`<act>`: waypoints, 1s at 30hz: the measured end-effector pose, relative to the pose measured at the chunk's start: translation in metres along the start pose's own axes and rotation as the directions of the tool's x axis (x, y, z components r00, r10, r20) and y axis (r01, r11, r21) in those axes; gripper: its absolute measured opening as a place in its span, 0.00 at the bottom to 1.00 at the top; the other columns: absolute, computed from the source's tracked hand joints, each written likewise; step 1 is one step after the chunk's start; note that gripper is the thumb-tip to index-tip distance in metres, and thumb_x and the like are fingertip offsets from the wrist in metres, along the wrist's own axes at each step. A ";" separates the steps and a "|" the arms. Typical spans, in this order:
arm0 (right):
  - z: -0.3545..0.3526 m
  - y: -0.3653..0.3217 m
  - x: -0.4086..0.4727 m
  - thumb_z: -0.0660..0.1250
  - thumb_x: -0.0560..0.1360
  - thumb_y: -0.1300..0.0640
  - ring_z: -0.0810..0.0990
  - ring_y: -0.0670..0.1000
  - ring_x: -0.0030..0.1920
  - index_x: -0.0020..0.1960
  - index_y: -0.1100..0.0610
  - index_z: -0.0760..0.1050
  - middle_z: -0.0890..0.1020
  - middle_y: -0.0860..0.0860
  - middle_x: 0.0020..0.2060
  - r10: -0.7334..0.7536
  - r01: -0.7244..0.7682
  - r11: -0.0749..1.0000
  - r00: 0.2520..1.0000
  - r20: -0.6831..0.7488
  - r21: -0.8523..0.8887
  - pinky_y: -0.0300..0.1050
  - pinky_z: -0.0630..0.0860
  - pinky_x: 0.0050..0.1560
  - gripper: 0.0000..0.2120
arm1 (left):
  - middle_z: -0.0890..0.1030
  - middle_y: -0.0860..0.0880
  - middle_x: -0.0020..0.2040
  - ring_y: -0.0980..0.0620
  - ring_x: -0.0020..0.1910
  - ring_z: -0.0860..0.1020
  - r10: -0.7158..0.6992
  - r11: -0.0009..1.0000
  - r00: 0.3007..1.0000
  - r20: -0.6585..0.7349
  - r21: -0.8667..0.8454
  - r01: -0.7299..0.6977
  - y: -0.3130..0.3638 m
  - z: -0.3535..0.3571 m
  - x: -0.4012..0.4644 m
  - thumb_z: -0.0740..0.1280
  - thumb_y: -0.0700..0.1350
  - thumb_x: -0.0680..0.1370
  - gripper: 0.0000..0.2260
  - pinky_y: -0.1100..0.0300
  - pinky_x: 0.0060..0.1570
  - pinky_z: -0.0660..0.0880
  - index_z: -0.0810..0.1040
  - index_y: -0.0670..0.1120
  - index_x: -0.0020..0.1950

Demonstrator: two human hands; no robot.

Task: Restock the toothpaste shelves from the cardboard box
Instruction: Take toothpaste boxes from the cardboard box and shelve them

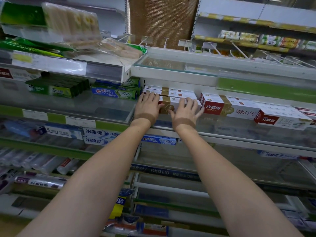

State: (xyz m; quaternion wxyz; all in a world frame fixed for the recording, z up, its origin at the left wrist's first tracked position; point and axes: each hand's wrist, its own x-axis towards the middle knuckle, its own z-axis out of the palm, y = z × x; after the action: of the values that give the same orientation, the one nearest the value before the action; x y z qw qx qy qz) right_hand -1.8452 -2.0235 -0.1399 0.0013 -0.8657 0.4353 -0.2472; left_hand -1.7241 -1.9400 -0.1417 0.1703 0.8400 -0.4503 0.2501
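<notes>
Both hands, the left hand (148, 104) and right hand (185, 109), lie spread flat on a stack of toothpaste boxes (172, 98) on the shelf (222, 134). More boxes (230, 106) sit just right. Below, gaps look unfilled. The cardboard box is out of view.

Interior of a retail shop, toiletries aisle. White metal gondola shelves (172, 75) stood in stacked tiers, their front edges fitted with green-and-white price-label strips (56, 117). Boxed toothpaste was faced outward in rows: red-and-white cartons (229, 106), blue-and-green cartons (114, 93) and dark green cartons (59, 90). Bare wire display hooks (239, 49) projected from a perforated back panel (162, 19) above.
</notes>
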 end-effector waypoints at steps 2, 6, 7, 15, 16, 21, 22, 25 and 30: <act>-0.001 0.000 0.000 0.63 0.80 0.41 0.55 0.60 0.78 0.75 0.52 0.64 0.64 0.55 0.76 -0.021 0.021 1.000 1.000 0.010 0.006 0.69 0.49 0.76 0.28 | 0.75 0.46 0.66 0.46 0.69 0.70 -0.013 1.000 1.000 -0.003 0.005 0.013 0.001 0.000 0.000 0.54 0.56 0.84 0.19 0.48 0.76 0.57 0.71 0.46 0.67; -0.003 0.000 -0.001 0.62 0.81 0.44 0.58 0.59 0.77 0.74 0.51 0.65 0.65 0.54 0.75 -0.059 0.059 0.998 0.998 0.001 -0.003 0.66 0.55 0.74 0.24 | 0.74 0.45 0.67 0.43 0.71 0.67 -0.073 0.997 0.997 0.010 0.027 0.073 -0.001 0.000 -0.001 0.55 0.55 0.84 0.18 0.45 0.78 0.53 0.71 0.47 0.68; -0.003 0.000 -0.001 0.62 0.81 0.45 0.59 0.59 0.76 0.74 0.51 0.65 0.66 0.54 0.75 -0.068 0.068 0.998 0.998 -0.003 -0.005 0.65 0.56 0.74 0.23 | 0.73 0.44 0.68 0.42 0.71 0.66 -0.087 0.996 0.996 0.019 0.022 0.086 -0.001 0.000 -0.001 0.55 0.54 0.85 0.17 0.44 0.77 0.54 0.70 0.47 0.69; 0.001 0.001 -0.001 0.61 0.82 0.43 0.58 0.58 0.77 0.74 0.52 0.66 0.65 0.54 0.75 -0.055 0.056 0.996 0.998 -0.023 0.076 0.64 0.57 0.75 0.24 | 0.64 0.45 0.76 0.42 0.77 0.56 -0.127 0.986 0.984 0.124 -0.093 0.139 -0.004 -0.003 -0.002 0.59 0.52 0.84 0.21 0.45 0.68 0.68 0.64 0.49 0.75; 0.002 0.001 -0.001 0.61 0.82 0.43 0.57 0.58 0.77 0.74 0.52 0.66 0.65 0.54 0.75 -0.055 0.057 0.995 0.998 -0.029 0.080 0.64 0.56 0.75 0.24 | 0.64 0.45 0.76 0.42 0.77 0.56 -0.125 0.987 0.984 0.128 -0.089 0.137 -0.004 -0.004 -0.002 0.60 0.53 0.84 0.21 0.45 0.68 0.68 0.64 0.49 0.75; 0.004 0.003 -0.001 0.59 0.83 0.44 0.56 0.59 0.78 0.75 0.53 0.65 0.65 0.53 0.76 -0.046 0.049 0.995 0.998 -0.041 0.089 0.66 0.53 0.77 0.24 | 0.63 0.46 0.78 0.42 0.78 0.55 -0.100 0.988 0.984 0.146 -0.101 0.115 -0.003 -0.006 -0.003 0.59 0.53 0.84 0.22 0.43 0.70 0.65 0.63 0.51 0.77; 0.005 0.003 0.000 0.59 0.83 0.44 0.55 0.59 0.78 0.75 0.53 0.65 0.65 0.53 0.76 -0.049 0.052 0.995 0.998 -0.039 0.088 0.66 0.52 0.77 0.24 | 0.62 0.46 0.78 0.42 0.78 0.55 -0.100 0.988 0.984 0.146 -0.103 0.116 -0.003 -0.006 -0.003 0.59 0.53 0.84 0.22 0.43 0.70 0.65 0.63 0.51 0.77; 0.007 0.004 0.001 0.58 0.83 0.44 0.54 0.58 0.79 0.76 0.52 0.64 0.64 0.52 0.77 -0.055 0.058 0.995 0.998 -0.036 0.081 0.66 0.52 0.77 0.23 | 0.61 0.47 0.79 0.42 0.79 0.53 -0.109 0.985 0.981 0.159 -0.116 0.129 -0.003 -0.005 -0.002 0.59 0.53 0.84 0.23 0.43 0.72 0.63 0.62 0.52 0.78; 0.007 0.005 0.001 0.57 0.84 0.44 0.53 0.57 0.80 0.77 0.51 0.62 0.63 0.51 0.78 -0.064 0.066 0.997 0.997 -0.036 0.042 0.65 0.53 0.77 0.24 | 0.59 0.47 0.80 0.43 0.80 0.51 -0.110 0.976 0.979 0.175 -0.167 0.139 -0.005 -0.003 -0.001 0.60 0.52 0.84 0.24 0.42 0.73 0.62 0.60 0.53 0.79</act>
State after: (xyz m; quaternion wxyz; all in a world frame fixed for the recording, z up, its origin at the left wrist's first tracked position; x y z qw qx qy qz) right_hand -1.8453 -2.0292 -0.1468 0.0043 -0.8748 0.4014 -0.2713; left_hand -1.7215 -1.9350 -0.1406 0.2225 0.8658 -0.4297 0.1274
